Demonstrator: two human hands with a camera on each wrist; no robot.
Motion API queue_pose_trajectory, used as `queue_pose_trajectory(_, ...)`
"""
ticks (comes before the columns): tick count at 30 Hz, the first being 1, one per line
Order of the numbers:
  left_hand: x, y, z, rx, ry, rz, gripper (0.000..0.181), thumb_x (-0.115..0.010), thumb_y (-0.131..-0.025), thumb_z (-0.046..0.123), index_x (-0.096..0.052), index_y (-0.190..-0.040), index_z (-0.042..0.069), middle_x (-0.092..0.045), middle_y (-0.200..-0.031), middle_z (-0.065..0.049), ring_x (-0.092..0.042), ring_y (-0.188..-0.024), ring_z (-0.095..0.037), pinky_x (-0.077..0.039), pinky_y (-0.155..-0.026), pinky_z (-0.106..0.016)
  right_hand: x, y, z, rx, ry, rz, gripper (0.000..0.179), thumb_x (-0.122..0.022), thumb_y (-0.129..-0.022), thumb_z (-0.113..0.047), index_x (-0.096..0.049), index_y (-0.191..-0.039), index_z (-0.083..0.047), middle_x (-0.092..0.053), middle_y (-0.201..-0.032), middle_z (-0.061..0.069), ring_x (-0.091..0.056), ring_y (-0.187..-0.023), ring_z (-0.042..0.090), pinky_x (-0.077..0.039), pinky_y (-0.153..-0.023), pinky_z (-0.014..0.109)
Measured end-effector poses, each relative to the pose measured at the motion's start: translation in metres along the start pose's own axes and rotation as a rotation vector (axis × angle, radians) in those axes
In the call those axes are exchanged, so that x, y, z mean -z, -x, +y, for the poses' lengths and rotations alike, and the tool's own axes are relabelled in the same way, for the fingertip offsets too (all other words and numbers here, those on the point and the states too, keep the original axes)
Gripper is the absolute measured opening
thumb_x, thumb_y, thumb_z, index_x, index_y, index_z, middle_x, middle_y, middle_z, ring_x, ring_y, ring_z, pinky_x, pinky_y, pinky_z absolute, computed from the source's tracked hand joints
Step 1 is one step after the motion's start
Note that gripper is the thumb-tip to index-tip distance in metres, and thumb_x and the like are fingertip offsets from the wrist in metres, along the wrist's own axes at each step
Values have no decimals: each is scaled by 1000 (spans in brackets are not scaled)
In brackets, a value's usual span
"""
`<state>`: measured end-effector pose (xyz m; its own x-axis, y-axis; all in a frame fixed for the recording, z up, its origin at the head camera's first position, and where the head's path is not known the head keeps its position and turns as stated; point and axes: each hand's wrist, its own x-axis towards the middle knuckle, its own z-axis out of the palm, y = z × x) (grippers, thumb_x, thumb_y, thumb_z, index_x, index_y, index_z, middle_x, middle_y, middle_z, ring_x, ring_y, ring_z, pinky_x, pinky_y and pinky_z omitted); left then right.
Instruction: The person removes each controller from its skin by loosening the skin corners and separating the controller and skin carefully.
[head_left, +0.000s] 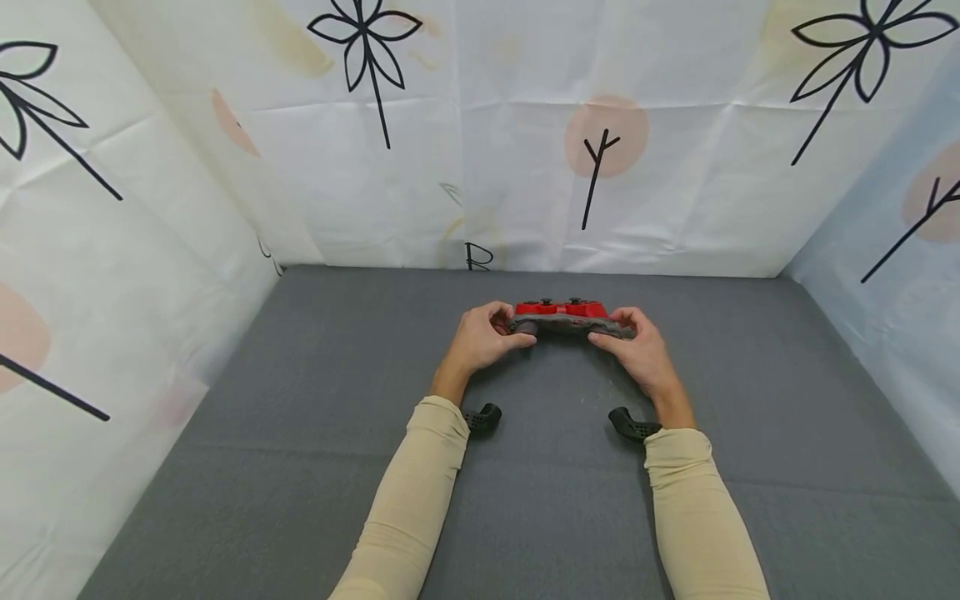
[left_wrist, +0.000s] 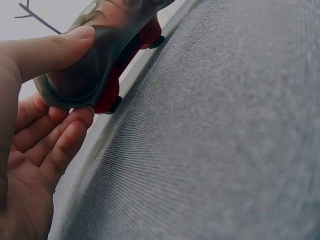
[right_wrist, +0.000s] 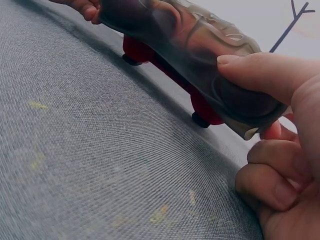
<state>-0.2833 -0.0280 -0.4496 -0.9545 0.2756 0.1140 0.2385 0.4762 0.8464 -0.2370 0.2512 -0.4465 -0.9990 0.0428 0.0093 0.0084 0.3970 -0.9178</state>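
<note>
Both hands hold a red game controller (head_left: pixel 561 309) with black thumbsticks, sitting in a smoky, see-through plastic tray (head_left: pixel 573 322) near the far side of the table. My left hand (head_left: pixel 482 337) pinches the tray's left end, thumb on the near side and fingers at its edge. At the other end, my right hand (head_left: pixel 641 350) pinches it the same way. In the right wrist view the tray (right_wrist: pixel 200 45) slants over the grey cloth, with the thumbsticks pointing down toward it. The left wrist view shows the left thumb (left_wrist: pixel 60 52) pressed on the tray's wall.
A grey cloth (head_left: pixel 337 500) covers the table. White fabric walls (head_left: pixel 510 183) with printed flowers and trees stand at the back and both sides. Black curved wrist mounts (head_left: pixel 483 419) stick out by each beige sleeve (head_left: pixel 405 492).
</note>
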Motion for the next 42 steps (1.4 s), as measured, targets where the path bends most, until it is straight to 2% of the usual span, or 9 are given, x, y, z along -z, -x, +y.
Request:
queue_pose_trajectory(3, 1, 0, 0, 2, -5, -4, 40, -88, -79, 39, -60, -100, 18, -64, -93, 0, -61, -83, -17, -51, -72, -30, 0, 1, -1, -17, 9, 10, 57, -77, -92, -33, -47, -134, -8, -43, -139, 13, -50, -78, 9, -44, -71, 23)
queue_pose_trajectory(5, 1, 1, -1, 2, -6, -3, 40, -88, -80, 38, -60, -99, 18, -64, -93, 0, -61, -83, -17, -51, -72, -30, -1, 1, -1, -35, 12, 17, 58, -78, -91, -35, -49, -133, -9, -44, -140, 13, -50, -74, 10, -44, -70, 22)
queue_pose_trajectory(12, 2, 0, -3, -8, 0, 27, 39, -89, -79, 37, -61, -99, 18, -65, -93, 0, -62, -83, -16, -52, -74, -30, -3, -1, 1, -63, 40, 42, 60, -80, -88, -40, -54, -133, -10, -47, -147, 15, -57, -119, 34, -47, -80, 25)
queue_pose_trajectory(15, 2, -1, -3, -14, -2, 32, 40, -89, -79, 38, -61, -99, 17, -65, -92, 0, -62, -83, -16, -52, -73, -31, -2, -1, 2, -61, 53, 43, 62, -81, -87, -41, -54, -133, -10, -48, -148, 16, -57, -127, 40, -47, -85, 29)
queue_pose_trajectory(20, 2, 0, -3, -12, -7, 19, 40, -89, -79, 39, -61, -99, 18, -63, -90, 0, -60, -82, -18, -50, -72, -32, 0, 0, 3, -69, 80, 26, 64, -81, -87, -43, -54, -135, -9, -49, -149, 16, -60, -119, 34, -47, -84, 29)
queue_pose_trajectory(26, 2, 1, -2, 1, -40, -4, 41, -87, -80, 41, -62, -101, 18, -59, -87, -2, -56, -80, -19, -46, -69, -32, 2, 2, 2, -72, 88, 0, 65, -80, -87, -43, -53, -136, -9, -46, -154, 15, -58, -125, 36, -46, -83, 27)
queue_pose_trajectory(31, 1, 1, -2, -6, -46, -3, 39, -87, -80, 41, -62, -99, 17, -59, -85, -2, -55, -79, -19, -45, -68, -31, 2, 3, 2, -59, 97, -8, 65, -80, -88, -42, -53, -136, -8, -47, -152, 16, -59, -116, 32, -47, -78, 23)
queue_pose_trajectory(36, 1, 1, -2, -25, -56, 12, 38, -87, -80, 41, -62, -96, 17, -60, -83, -1, -56, -78, -18, -46, -67, -31, 3, 2, 3, -61, 98, -10, 65, -79, -88, -42, -53, -137, -8, -46, -153, 16, -58, -123, 33, -46, -84, 25)
queue_pose_trajectory(42, 1, 1, -2, -26, -71, 21, 37, -87, -80, 43, -63, -95, 18, -62, -82, -1, -58, -77, -17, -47, -67, -30, 3, 1, 2, -64, 85, -6, 62, -80, -88, -41, -54, -136, -10, -54, -141, 12, -59, -89, 14, -47, -74, 22)
